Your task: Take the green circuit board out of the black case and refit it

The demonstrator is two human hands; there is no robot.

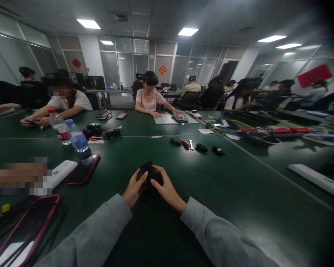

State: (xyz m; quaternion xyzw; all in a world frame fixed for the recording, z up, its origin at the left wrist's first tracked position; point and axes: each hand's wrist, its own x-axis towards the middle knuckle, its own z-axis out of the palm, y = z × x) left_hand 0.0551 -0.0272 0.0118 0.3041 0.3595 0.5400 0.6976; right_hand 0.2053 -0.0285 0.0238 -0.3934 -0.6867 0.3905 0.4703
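Note:
Low over the green table (211, 200), a small black box-shaped object (147, 168) sits between both my hands; its exact kind does not show. My left hand (135, 188) grips its left side with the thumb on the near face. On the other side, my right hand (168, 188) is closed around it, thumb pressed on top. Beyond my hands lie several small black objects, one of them a black piece (202, 148), along with an orange-handled screwdriver (185, 144) and an open-ended wrench (191, 145).
To my left are a red-edged phone (83, 170), a white bar-shaped device (62, 173) and two water bottles, one blue-capped (78, 138). Another person's hand (25, 178) reaches in there. Across the table a person in pink (149, 99) works at a white board. A white strip (320, 180) lies right.

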